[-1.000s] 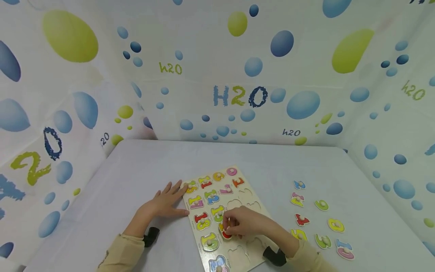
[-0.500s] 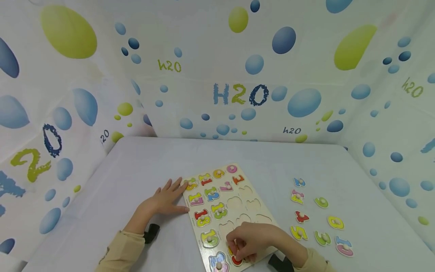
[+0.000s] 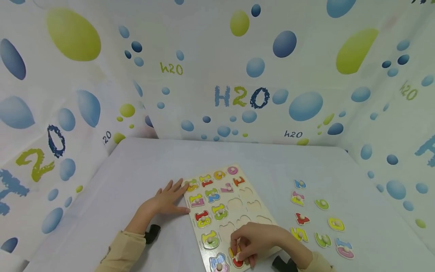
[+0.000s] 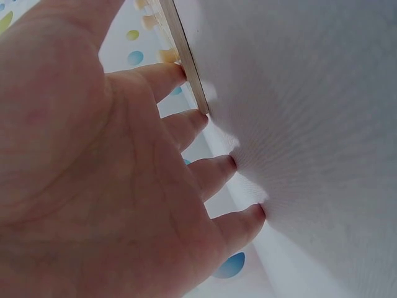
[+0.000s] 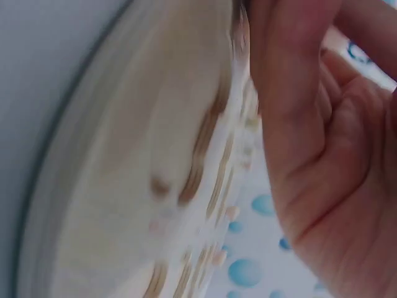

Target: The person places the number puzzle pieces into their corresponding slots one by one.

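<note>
A wooden number puzzle board [image 3: 235,204] lies at an angle on the white-covered table, with knobbed number pieces filling part of it and bare recesses on its right side. My left hand [image 3: 163,200] rests at the board's left edge, fingers spread; in the left wrist view two fingertips [image 4: 178,73] touch the wooden edge and two reach the cloth. My right hand [image 3: 259,240] pinches a red-and-yellow number piece [image 3: 234,260] over the board's near end, beside a blue-and-pink piece [image 3: 219,264]. The fingers partly cover its shape. In the right wrist view the board's surface [image 5: 124,161] is blurred.
Right of the board several loose number pieces lie on the table, among them a yellow 0 [image 3: 336,224], a red 4 [image 3: 302,219], a green 3 [image 3: 323,240] and a blue-and-pink piece [image 3: 344,248]. A dotted cloth backdrop [image 3: 197,22] encloses the table behind and at both sides.
My right hand has carried the red-and-yellow piece from the board's middle toward its near end, moving only slightly in the last half second. My left hand stays at the left edge.
</note>
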`<act>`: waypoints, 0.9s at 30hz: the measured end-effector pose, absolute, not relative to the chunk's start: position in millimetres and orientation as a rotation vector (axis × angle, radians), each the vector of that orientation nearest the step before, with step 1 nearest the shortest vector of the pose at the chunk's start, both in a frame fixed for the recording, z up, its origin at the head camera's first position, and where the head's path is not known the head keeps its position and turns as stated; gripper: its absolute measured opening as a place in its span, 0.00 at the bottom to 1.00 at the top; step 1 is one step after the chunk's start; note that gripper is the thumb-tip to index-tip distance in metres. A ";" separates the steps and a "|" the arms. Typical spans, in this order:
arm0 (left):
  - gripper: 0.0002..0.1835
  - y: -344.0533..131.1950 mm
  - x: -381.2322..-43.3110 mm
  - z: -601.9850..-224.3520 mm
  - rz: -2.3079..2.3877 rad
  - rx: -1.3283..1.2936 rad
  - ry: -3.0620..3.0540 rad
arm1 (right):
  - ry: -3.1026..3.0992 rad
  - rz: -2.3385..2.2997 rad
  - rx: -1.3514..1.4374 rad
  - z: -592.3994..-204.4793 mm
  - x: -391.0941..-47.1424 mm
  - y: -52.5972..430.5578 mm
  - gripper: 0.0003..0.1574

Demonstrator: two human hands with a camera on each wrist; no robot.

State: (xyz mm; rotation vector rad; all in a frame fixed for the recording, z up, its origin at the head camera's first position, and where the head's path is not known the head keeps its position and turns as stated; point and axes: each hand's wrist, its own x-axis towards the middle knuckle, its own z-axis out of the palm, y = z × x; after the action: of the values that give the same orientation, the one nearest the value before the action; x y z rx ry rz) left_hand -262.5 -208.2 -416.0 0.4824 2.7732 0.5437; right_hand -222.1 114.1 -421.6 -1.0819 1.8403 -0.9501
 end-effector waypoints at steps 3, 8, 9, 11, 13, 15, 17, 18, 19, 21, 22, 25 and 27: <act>0.49 -207.4 -261.5 -417.5 0.543 0.481 2.779 | 1.823 -1.043 -1.091 -421.2 -231.7 130.0 0.05; 0.49 -207.9 -261.3 -418.3 0.544 0.485 2.787 | 2.057 -1.267 -0.923 -414.5 -262.2 182.0 0.12; 0.49 -208.0 -261.4 -418.3 0.543 0.488 2.789 | 2.140 -1.312 -0.844 -413.2 -268.2 195.1 0.13; 0.49 -208.3 -261.7 -418.4 0.539 0.491 2.794 | 2.322 -1.377 -0.658 -412.2 -278.1 220.2 0.15; 0.49 -208.5 -261.9 -418.4 0.537 0.493 2.797 | 2.490 -1.389 -0.447 -413.5 -284.1 241.7 0.15; 0.49 -208.6 -262.0 -418.7 0.533 0.493 2.798 | 2.567 -1.371 -0.249 -417.5 -287.5 257.7 0.15; 0.49 -208.5 -261.9 -418.8 0.531 0.494 2.799 | 2.581 -1.329 -0.125 -421.7 -288.9 267.4 0.15; 0.49 -208.5 -262.0 -418.9 0.530 0.496 2.799 | 2.574 -1.307 -0.080 -423.7 -289.1 270.2 0.15; 0.49 -208.4 -262.0 -418.8 0.529 0.496 2.800 | 2.560 -1.290 -0.057 -425.2 -289.0 272.0 0.15; 0.49 -208.4 -262.1 -418.7 0.532 0.498 2.801 | 2.538 -1.269 -0.020 -426.8 -288.9 272.9 0.14; 0.49 -208.4 -262.2 -418.5 0.536 0.497 2.800 | 2.539 -1.262 -0.012 -426.9 -288.6 272.4 0.13; 0.49 -208.2 -262.5 -418.1 0.545 0.493 2.797 | 2.538 -1.262 -0.039 -425.3 -287.9 270.2 0.12; 0.49 -208.2 -262.9 -418.5 0.544 0.491 2.796 | 2.522 -1.288 -0.076 -423.7 -287.2 268.1 0.12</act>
State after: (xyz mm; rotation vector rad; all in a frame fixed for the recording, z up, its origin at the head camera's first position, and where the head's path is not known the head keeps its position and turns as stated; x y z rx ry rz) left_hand -262.9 -208.2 -418.5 0.4914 2.7958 0.5441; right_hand -287.2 268.1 -423.7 -0.0757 2.5220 -1.2877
